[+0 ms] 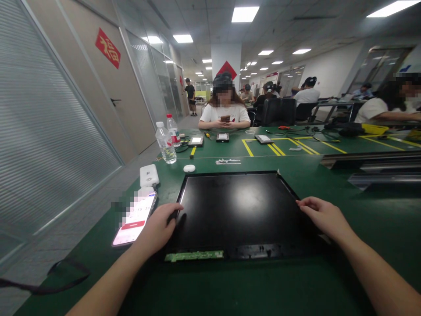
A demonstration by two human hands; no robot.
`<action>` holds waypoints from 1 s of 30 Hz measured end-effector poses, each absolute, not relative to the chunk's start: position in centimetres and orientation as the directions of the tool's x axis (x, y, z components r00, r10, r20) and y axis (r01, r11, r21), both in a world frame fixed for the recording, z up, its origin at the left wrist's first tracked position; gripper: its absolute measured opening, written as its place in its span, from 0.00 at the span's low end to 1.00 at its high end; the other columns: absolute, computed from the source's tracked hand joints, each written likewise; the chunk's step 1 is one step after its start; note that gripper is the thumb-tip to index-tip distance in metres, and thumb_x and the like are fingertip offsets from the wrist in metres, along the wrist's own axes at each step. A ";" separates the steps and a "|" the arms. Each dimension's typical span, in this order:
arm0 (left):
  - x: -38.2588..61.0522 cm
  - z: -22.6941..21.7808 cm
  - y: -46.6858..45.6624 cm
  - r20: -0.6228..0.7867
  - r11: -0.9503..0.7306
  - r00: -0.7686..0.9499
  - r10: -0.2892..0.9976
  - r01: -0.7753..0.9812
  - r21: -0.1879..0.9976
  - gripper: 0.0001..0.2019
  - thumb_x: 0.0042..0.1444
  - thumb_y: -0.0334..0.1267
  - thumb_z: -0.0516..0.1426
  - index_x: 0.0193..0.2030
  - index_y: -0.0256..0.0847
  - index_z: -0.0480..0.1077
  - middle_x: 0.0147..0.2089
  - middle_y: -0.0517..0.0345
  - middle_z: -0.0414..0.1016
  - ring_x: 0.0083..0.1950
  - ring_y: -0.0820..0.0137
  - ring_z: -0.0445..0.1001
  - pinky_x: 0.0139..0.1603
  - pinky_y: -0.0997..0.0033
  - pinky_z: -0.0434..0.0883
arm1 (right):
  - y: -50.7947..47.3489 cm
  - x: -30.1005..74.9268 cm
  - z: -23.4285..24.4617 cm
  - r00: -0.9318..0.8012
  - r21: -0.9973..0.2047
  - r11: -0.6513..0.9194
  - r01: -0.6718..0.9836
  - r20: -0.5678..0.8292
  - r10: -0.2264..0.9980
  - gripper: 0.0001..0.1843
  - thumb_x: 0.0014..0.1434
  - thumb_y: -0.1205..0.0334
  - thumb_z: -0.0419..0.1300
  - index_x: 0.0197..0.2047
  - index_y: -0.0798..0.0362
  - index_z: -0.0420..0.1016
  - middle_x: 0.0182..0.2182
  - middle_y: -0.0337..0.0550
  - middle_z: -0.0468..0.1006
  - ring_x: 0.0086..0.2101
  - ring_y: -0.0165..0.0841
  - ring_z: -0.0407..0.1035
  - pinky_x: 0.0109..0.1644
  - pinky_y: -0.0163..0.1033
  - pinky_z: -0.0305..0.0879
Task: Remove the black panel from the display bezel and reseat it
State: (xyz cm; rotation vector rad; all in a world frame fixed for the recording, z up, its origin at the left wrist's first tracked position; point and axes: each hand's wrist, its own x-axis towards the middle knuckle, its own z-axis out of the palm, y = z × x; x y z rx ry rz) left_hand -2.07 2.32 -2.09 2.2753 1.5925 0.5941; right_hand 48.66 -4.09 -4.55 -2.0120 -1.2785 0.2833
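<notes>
A black display panel (210, 206) in a dark frame lies in front of me on the green table. A narrow green circuit board (194, 256) runs along the left part of its near edge. My left hand (164, 221) grips the panel's left edge, fingers over the rim and thumb nearer to me. On the opposite side, my right hand (320, 215) pinches the right rim between thumb and fingers. A lit phone (140, 215) lies just left of my left hand. The undersides of the panel and some fingertips are hidden.
Beyond the panel are a white earbud case (189, 168), a white power bank (149, 175), two water bottles (166, 142) and several hard drives (222, 137). Metal strips (384, 180) lie at right. A person (225, 109) sits opposite, holding a phone. A black strap (49, 285) hangs at lower left.
</notes>
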 end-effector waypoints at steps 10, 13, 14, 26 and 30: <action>-3.0 -4.3 3.5 0.122 -0.231 0.204 0.971 0.929 0.289 0.26 0.67 0.42 0.53 0.65 0.32 0.78 0.74 0.29 0.72 0.77 0.37 0.69 0.78 0.33 0.64 | -4.1 48.5 -4.4 0.473 -0.661 -0.248 0.709 0.183 0.862 0.16 0.49 0.43 0.59 0.29 0.42 0.83 0.32 0.44 0.87 0.35 0.47 0.80 0.44 0.50 0.75; -3.1 -4.1 3.7 0.124 -0.261 0.232 0.965 0.905 0.335 0.25 0.68 0.42 0.51 0.61 0.31 0.80 0.75 0.28 0.71 0.78 0.37 0.68 0.78 0.34 0.65 | -4.1 48.5 -4.4 0.476 -0.661 -0.243 0.710 0.195 0.858 0.16 0.48 0.42 0.59 0.29 0.41 0.83 0.32 0.44 0.88 0.34 0.47 0.80 0.45 0.51 0.75; -3.2 -4.0 3.7 0.131 -0.272 0.241 0.962 0.894 0.356 0.24 0.67 0.42 0.52 0.60 0.32 0.81 0.75 0.28 0.71 0.77 0.37 0.69 0.77 0.34 0.66 | -4.1 48.6 -4.5 0.475 -0.659 -0.239 0.713 0.203 0.856 0.16 0.48 0.42 0.59 0.29 0.41 0.83 0.32 0.43 0.88 0.34 0.47 0.80 0.45 0.51 0.75; -2.2 -2.1 2.9 0.064 -0.101 0.079 0.995 0.723 0.683 0.27 0.66 0.47 0.53 0.64 0.38 0.81 0.71 0.45 0.79 0.74 0.44 0.74 0.78 0.41 0.67 | -3.9 49.0 -4.8 0.500 -0.677 -0.256 0.690 0.190 0.845 0.16 0.47 0.42 0.59 0.29 0.42 0.83 0.37 0.45 0.89 0.38 0.49 0.82 0.48 0.52 0.76; -1.1 -0.7 2.1 -0.172 0.213 -0.129 0.977 0.448 0.868 0.25 0.69 0.45 0.58 0.69 0.42 0.78 0.63 0.50 0.86 0.64 0.50 0.84 0.67 0.49 0.79 | -3.8 49.2 -5.0 0.504 -0.690 -0.253 0.678 0.185 0.844 0.16 0.48 0.42 0.60 0.29 0.42 0.83 0.39 0.45 0.90 0.40 0.49 0.82 0.47 0.51 0.76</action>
